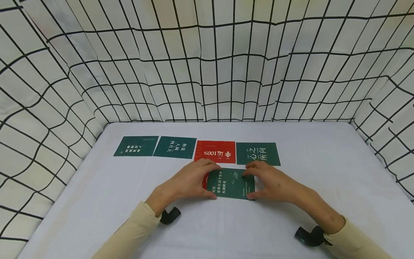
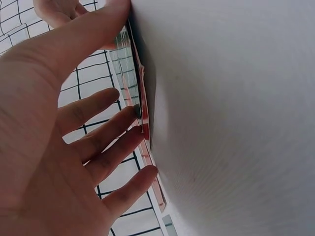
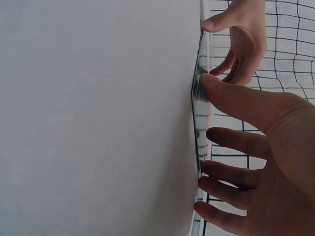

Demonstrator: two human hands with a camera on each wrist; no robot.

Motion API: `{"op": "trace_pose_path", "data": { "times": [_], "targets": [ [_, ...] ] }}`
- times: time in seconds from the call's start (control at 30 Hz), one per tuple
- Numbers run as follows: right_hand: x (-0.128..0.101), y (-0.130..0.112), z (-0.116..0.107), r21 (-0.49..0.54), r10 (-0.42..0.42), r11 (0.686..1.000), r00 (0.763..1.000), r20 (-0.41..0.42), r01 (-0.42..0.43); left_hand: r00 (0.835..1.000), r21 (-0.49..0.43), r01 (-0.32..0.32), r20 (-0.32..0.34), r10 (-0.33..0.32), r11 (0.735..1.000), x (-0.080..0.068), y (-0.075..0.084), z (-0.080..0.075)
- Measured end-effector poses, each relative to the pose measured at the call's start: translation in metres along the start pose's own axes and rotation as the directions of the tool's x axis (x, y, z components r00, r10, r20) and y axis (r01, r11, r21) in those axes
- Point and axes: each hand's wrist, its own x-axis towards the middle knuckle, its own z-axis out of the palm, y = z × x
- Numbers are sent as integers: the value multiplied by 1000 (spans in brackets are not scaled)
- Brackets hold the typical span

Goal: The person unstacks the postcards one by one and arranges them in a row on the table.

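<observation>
Green printed card (image 1: pixel 235 184), with white writing and small drawings, lies low over the white table between both hands. At its left end the edge of a red card (image 1: pixel 205 181) shows beneath it. My left hand (image 1: pixel 194 180) holds the left end of these cards, thumb at the near edge and fingers at the far edge. On the right end, my right hand (image 1: pixel 271 180) grips the green card (image 3: pixel 198 123) in the same way. From the left wrist view, the cards (image 2: pixel 141 93) look slightly apart at the edge. How many are stacked is hidden.
Behind the hands a row of cards lies on the table: two green cards (image 1: pixel 137 146) (image 1: pixel 175 147) at left, a red card (image 1: pixel 215 151), and a green card (image 1: pixel 258 154) at right. Black-lined white netting (image 1: pixel 223 72) encloses the table's back and sides.
</observation>
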Motion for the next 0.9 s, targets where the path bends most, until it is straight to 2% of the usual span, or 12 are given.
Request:
{"op": "trace_pose_path", "data": {
  "times": [0.37, 0.67, 0.9],
  "targets": [
    [-2, -1, 1, -10, -16, 1000, 1000, 1, 16, 1000, -10, 2, -3, -2, 1000, 3, -1, 1],
    [-1, -3, 1, -20, -41, 999, 999, 19, 41, 1000, -92, 14, 12, -13, 996, 0, 0, -6],
    [-1, -3, 3, -34, -47, 998, 999, 10, 47, 1000, -104, 12, 9, -11, 994, 1, 0, -4]
  ]
}}
